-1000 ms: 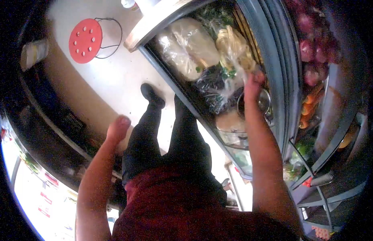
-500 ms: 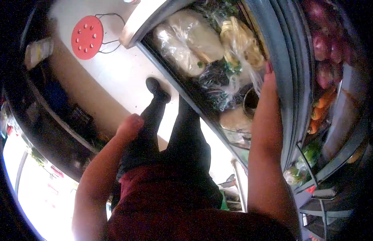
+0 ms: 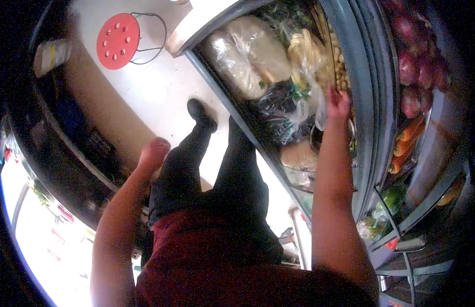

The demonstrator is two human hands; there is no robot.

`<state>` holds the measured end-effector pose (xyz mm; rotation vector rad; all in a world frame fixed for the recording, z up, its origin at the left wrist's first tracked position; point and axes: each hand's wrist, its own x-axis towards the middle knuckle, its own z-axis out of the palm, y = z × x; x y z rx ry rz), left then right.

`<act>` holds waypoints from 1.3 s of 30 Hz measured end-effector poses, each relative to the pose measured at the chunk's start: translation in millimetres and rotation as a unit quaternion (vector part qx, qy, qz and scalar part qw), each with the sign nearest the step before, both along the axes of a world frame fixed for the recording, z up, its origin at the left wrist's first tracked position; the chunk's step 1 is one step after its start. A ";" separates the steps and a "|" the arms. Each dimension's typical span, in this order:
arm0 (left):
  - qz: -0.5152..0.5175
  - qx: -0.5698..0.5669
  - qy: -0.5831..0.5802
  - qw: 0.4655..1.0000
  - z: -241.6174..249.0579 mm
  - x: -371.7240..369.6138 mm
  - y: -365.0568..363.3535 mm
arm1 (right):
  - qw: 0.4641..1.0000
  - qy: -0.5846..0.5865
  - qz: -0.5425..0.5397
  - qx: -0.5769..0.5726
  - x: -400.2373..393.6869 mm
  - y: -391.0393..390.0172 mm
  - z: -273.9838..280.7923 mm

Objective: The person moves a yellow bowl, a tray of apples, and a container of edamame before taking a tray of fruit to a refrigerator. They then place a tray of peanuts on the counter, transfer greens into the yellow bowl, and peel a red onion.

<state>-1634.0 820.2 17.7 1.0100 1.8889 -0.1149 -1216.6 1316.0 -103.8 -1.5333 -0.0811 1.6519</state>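
My right hand point(image 3: 338, 105) reaches over an open dark-rimmed display case point(image 3: 209, 79), its fingers apart and holding nothing that I can see. Just beyond the fingertips is a clear plastic bag point(image 3: 303, 56) of pale yellow pieces. Beside that bag lies a larger clear bag point(image 3: 247, 46) with bulky whitish contents. A round dark container point(image 3: 316, 138) is partly hidden under my right forearm. Small tan round items point(image 3: 342, 71) fill a narrow strip along the case's right side. By my left thigh hangs my left hand point(image 3: 155, 152), fingers curled in, with nothing visible in it.
On the floor to the left is a red round stool point(image 3: 117, 42) with holes in its seat. Red onions point(image 3: 414, 51) and carrots point(image 3: 407, 143) sit on the right, past the thick grey rim point(image 3: 357, 51). Dark shelving point(image 3: 73, 138) runs along the left.
My right hand has left the case's right rim and moved inward over the contents, fingers now spread. My left hand has shifted slightly left. The view has moved a little.
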 end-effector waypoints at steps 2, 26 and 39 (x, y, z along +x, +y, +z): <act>-0.248 0.152 0.050 0.955 -2.3 7.2 -2.7 | 0.993 0.113 -0.011 0.034 16.7 -14.9 -23.8; 0.181 0.002 -0.034 0.983 63.7 71.6 -35.9 | 0.967 0.104 0.226 -0.050 31.6 -204.9 122.7; 0.689 0.252 -0.475 0.487 160.0 146.4 -47.1 | 0.805 0.061 0.590 0.019 -27.6 -176.6 273.1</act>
